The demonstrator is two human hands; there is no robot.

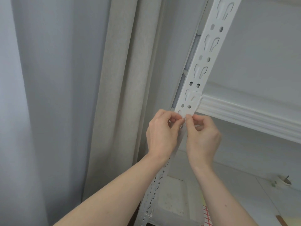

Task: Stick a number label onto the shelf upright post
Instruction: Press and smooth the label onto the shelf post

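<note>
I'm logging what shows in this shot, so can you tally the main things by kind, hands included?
Hands: 2, the left hand and the right hand, fingertips meeting at the post
Shelf upright post: 1
Shelf beam: 1
Curtain: 1
Tape roll: 1
Total: 6
The label itself is too small to make out.

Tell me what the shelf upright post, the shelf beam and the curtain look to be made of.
Shelf upright post: likely sheet metal with a matte white painted finish; its keyhole slots and oval holes are cleanly punched.
Shelf beam: apparently the same white-painted metal, pressed into lengthwise ribs.
Curtain: woven fabric, matte beige-grey, hanging in soft vertical folds.
</note>
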